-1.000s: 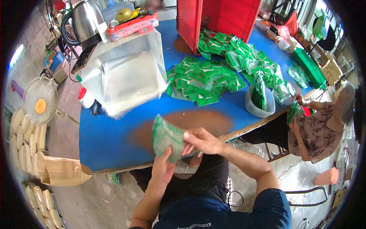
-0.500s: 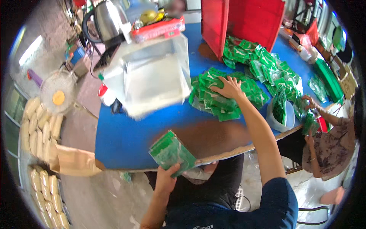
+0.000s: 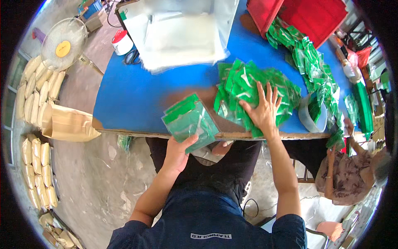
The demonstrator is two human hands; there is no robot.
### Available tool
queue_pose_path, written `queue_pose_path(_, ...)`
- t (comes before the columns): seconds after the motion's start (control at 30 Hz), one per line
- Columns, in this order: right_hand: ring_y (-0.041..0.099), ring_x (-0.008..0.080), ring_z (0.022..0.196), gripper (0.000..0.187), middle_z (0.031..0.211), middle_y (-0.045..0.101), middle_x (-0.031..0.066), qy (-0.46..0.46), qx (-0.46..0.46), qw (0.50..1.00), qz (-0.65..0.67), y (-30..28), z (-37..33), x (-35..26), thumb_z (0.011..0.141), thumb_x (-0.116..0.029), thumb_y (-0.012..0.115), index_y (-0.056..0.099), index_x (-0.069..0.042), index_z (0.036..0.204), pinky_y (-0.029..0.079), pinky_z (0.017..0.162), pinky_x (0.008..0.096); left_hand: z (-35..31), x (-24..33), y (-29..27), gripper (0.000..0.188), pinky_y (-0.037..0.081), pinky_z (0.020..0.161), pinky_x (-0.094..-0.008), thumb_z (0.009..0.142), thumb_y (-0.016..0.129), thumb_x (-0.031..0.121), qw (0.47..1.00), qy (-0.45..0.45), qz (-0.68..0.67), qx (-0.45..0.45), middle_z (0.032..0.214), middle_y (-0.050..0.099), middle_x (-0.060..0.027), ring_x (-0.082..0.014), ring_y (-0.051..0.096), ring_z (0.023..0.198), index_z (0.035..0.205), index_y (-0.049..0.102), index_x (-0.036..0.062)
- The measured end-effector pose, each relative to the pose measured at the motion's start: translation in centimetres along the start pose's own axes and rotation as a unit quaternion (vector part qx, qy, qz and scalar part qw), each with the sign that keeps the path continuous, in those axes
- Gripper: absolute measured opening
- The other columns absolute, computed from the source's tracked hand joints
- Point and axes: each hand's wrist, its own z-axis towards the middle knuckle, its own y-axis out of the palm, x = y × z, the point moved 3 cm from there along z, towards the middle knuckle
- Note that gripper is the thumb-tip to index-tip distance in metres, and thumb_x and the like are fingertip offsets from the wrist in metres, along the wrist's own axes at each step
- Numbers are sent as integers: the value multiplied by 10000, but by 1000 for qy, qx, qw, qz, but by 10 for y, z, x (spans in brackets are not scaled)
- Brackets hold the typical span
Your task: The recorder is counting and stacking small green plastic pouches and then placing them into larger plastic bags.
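My left hand (image 3: 179,151) grips a small stack of flat green-and-clear plastic packets (image 3: 191,120), held at the table's front edge with the thumb on top. Spread fingers of my right hand (image 3: 264,108) lie on a loose pile of similar green packets (image 3: 236,83). That pile reaches the table's near edge. Just right of it stands a whitish plastic tub (image 3: 306,114) with green packets inside. How many packets the left hand holds cannot be made out.
Clear plastic sheets or bags (image 3: 182,41) lie at the back of the blue table (image 3: 128,99). More packets (image 3: 309,62) trail from a red crate (image 3: 319,18). A co-worker (image 3: 346,176) handles packets at right. A fan (image 3: 64,43) and a paper bag (image 3: 68,122) are left.
The view has tilted downward. My right hand and the packet pile under it have come closer to the table's front edge. My left hand keeps its stack.
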Motion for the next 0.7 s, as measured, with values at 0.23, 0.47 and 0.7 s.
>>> queue_pose_path(0.23, 257, 491, 1456, 1037, 1538, 381, 238, 98, -1, 994, -54, 34, 77, 21, 748, -861, 546, 427, -163, 1504, 156, 1133, 721, -19, 16, 14, 394, 586, 742, -400, 878, 742, 75, 1000, 14, 6, -19, 1108, 681, -154, -268, 700, 900, 1217, 580, -43)
queue_pose_path(0.47, 244, 506, 1453, 1065, 1548, 349, 267, 40, 22, 999, 13, 25, 28, -27, 733, -862, 569, 445, -129, 1496, 154, 1140, 713, -41, 23, 15, 333, 598, 643, -458, 902, 677, 65, 997, 29, -8, -68, 1024, 679, -198, -321, 702, 744, 1179, 566, -83)
queue_pose_path(0.7, 98, 495, 1507, 1138, 1624, 205, 261, 41, -77, 995, 39, 14, 17, -34, 767, -934, 370, 332, -128, 1569, 55, 1167, 700, -27, 2, -32, 531, 469, 1062, -426, 882, 691, 12, 1000, -8, 2, -26, 1299, 605, -111, -281, 589, 1222, 1375, 494, 0)
